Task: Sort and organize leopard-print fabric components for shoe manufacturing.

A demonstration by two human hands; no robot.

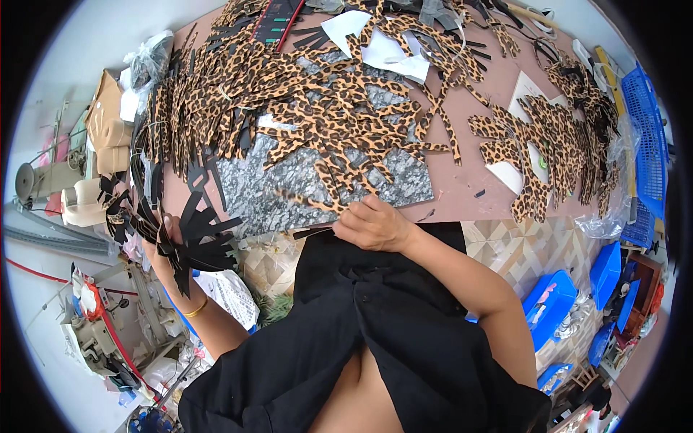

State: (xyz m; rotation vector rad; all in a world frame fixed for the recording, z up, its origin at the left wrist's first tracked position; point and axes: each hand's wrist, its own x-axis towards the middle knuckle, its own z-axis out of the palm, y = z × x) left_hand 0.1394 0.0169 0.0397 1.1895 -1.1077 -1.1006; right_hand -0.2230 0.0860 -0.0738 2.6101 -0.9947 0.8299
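My left hand (171,249) is raised at the table's near left corner and grips a fanned bunch of cut pieces (198,242), black on the side facing me. My right hand (372,224) rests at the table's near edge, fingers pinched on a leopard-print strip (310,203) that lies on a grey marbled slab (289,184). Beyond it a big heap of leopard-print cut pieces (317,101) covers the slab and the brown table (462,184). A second pile of leopard-print pieces (548,144) lies to the right.
White paper patterns (375,43) lie among the far pieces. A blue plastic basket (646,137) stands at the table's right edge, blue bins (552,303) on the tiled floor below. Sewing machines (94,339) and beige shoe lasts (105,123) crowd the left side.
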